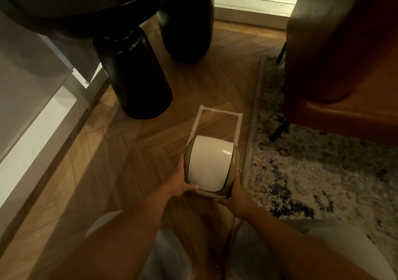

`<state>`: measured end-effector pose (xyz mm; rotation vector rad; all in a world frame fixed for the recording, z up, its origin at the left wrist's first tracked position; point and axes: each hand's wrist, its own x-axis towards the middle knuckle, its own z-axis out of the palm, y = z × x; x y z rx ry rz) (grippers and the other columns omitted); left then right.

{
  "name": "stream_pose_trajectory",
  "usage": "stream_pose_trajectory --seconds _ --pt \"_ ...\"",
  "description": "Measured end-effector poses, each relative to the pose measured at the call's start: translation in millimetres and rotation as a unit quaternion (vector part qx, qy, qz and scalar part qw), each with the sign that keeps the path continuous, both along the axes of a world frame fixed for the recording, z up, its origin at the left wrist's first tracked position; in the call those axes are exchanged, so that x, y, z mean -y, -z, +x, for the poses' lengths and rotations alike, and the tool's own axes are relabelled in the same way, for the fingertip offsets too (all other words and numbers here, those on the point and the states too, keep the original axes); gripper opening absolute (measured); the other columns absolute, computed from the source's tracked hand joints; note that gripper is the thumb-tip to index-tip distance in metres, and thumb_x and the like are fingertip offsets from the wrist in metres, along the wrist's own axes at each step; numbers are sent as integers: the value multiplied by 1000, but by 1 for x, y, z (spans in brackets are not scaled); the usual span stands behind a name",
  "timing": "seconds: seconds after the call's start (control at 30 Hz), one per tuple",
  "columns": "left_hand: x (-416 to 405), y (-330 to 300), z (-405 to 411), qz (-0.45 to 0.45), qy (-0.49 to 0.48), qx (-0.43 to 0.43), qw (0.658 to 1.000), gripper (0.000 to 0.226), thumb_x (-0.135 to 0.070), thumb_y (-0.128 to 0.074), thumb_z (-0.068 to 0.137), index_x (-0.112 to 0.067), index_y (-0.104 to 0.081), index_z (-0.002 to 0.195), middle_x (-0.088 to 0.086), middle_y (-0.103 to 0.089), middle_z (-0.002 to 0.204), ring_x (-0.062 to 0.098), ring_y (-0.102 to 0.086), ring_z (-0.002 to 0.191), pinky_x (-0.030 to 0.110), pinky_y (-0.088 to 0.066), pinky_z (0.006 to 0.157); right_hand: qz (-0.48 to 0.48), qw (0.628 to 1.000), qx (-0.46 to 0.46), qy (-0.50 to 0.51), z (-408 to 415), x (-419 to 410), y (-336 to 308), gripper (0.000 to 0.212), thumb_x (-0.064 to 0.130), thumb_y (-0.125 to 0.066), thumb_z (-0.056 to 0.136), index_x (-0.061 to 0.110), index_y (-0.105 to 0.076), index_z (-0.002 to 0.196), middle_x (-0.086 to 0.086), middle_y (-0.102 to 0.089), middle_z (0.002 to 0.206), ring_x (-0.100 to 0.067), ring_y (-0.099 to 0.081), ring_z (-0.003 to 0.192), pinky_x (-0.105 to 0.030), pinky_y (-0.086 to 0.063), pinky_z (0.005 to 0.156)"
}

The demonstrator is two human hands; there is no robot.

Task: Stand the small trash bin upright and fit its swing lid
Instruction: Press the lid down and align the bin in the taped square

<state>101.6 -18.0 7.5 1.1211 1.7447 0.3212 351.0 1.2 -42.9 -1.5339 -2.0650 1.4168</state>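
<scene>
The small trash bin (235, 161) is beige, seen from above in the head view, with its white swing lid (210, 164) sitting in the top ring. I hold it between both hands just above the wooden floor. My left hand (182, 183) grips its left side, thumb on the near rim. On the right, my right hand (233, 195) cups the near-right underside. The bin's body is hidden under the lid.
A rectangle of white tape (217, 113) marks the floor just beyond the bin. Two black table legs (137, 79) stand farther back left. A patterned rug (318, 172) and a brown leather chair (344, 53) lie to the right. A white cabinet (32, 99) is on the left.
</scene>
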Motion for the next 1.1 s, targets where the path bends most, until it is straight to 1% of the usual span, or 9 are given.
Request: stream_pose_trajectory --seconds 0.1,0.2,0.33,0.5,0.6,0.7,0.8,0.97,1.1 --pt "-4 11 0 -19 5 -8 1000 148 -11 -91 65 -32 26 153 10 -17 162 31 -24 149 49 -28 119 -9 1000 -16 2 -2 -6 -2 128 22 -83 81 65 25 135 1 -33 161 -8 -38 139 -16 -35 107" --pt "-9 25 -3 -12 9 -42 999 152 -12 -93 61 -34 26 152 10 -19 161 31 -28 147 45 -31 118 -20 999 -34 -1 -2 -12 7 122 18 -80 85 54 21 143 0 -31 161 -9 -37 140 3 -31 99" --pt "-14 29 -2 1 12 -57 998 149 -12 -94 59 -30 20 154 10 -22 160 31 -30 145 43 -31 116 -62 998 2 -30 5 -22 14 123 22 -78 86 49 26 145 0 -31 163 -11 -37 143 8 -29 93" --pt "-17 36 -1 -17 -16 -65 998 137 -10 -94 60 -18 3 157 13 -30 156 30 -35 142 39 -31 116 -107 977 102 -155 16 -49 4 124 40 -71 91 19 36 152 -10 -41 159 -23 -50 137 -15 -40 102" --pt "-14 40 -1 -24 -7 -74 997 124 -15 -93 64 -14 -7 153 12 -36 153 29 -39 140 34 -31 114 -127 977 86 -147 14 -53 -2 132 40 -75 88 16 39 151 -4 -25 165 -18 -40 144 10 -30 84" --pt "-21 41 -1 -25 0 -70 997 125 -21 -93 65 -13 -4 154 12 -37 153 30 -38 141 37 -30 116 -131 979 72 -136 10 -60 -6 130 41 -75 88 17 36 152 -6 -37 162 -12 -49 135 -4 -41 93" --pt "-35 41 -9 -21 6 -63 998 136 -26 -94 61 -17 3 156 13 -37 155 32 -37 142 44 -30 118 -114 982 80 -128 4 -72 -3 128 46 -72 88 15 34 153 -10 -29 166 -24 -44 143 -28 -39 111" --pt "-49 43 -20 -13 24 -62 998 138 -30 -95 59 -18 1 156 13 -32 157 31 -35 144 42 -30 118 -139 980 52 -134 0 -85 -4 124 33 -69 95 19 42 148 -4 -29 165 -17 -41 142 -18 -35 104" --pt "-54 47 -29 -4 16 -50 999 142 -31 -97 54 -22 0 157 8 -34 157 28 -35 144 44 -31 118 -149 980 20 -132 -1 -93 1 127 31 -70 94 31 47 144 4 -17 169 -14 -34 147 -19 -36 109"
